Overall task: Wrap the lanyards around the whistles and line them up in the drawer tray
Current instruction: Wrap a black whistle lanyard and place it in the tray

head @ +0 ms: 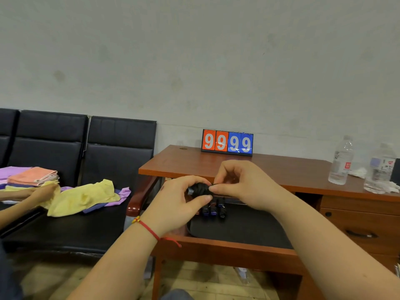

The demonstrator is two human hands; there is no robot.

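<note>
My left hand grips a whistle bundled in its black lanyard, held above the open drawer. My right hand pinches the lanyard's end at the bundle's right side. Below my hands, three wrapped whistles with blue bodies stand side by side at the back of the black drawer tray. My fingers hide most of the whistle I hold.
The wooden desk carries a flip scoreboard reading 9999 and two water bottles at the right. Desk drawers sit at the right. At the left, another person's hand handles coloured cloths on black chairs.
</note>
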